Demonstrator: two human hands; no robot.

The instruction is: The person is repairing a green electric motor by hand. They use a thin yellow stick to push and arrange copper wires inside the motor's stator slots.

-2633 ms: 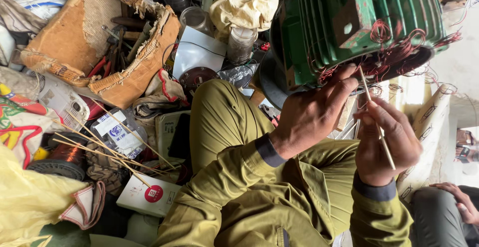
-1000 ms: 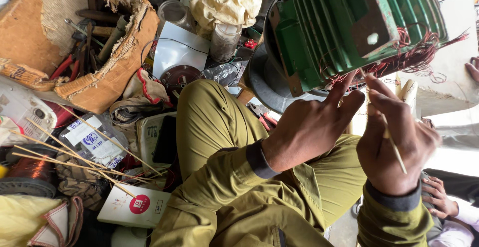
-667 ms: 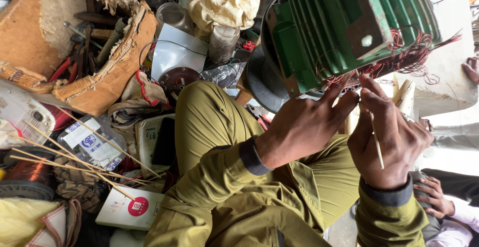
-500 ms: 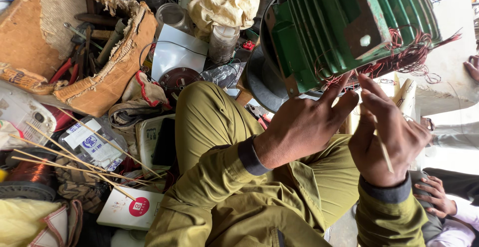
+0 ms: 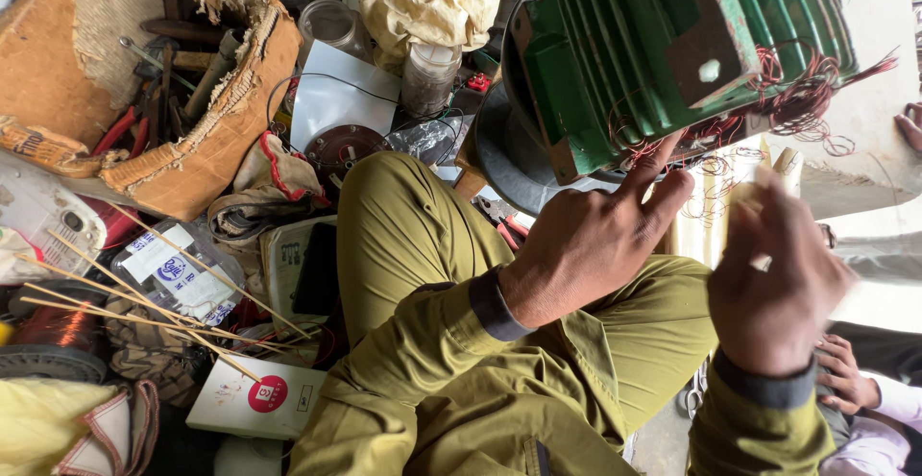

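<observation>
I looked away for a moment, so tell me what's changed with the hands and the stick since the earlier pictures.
The right hand has risen toward the green motor and is blurred with motion; the thin stick it held upright no longer shows clearly. The left hand stays against the red wires at the motor's lower edge. The surrounding clutter is unchanged.

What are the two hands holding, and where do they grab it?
The left hand touches the green motor at its wire end. The right hand is blurred; what it holds cannot be told.

I count one green motor housing [image 5: 663,44] above my two hands, left [image 5: 586,245] and right [image 5: 778,284], one torn cardboard box [image 5: 182,130], two jars [image 5: 331,24], and several thin wooden sticks [image 5: 154,303].
</observation>
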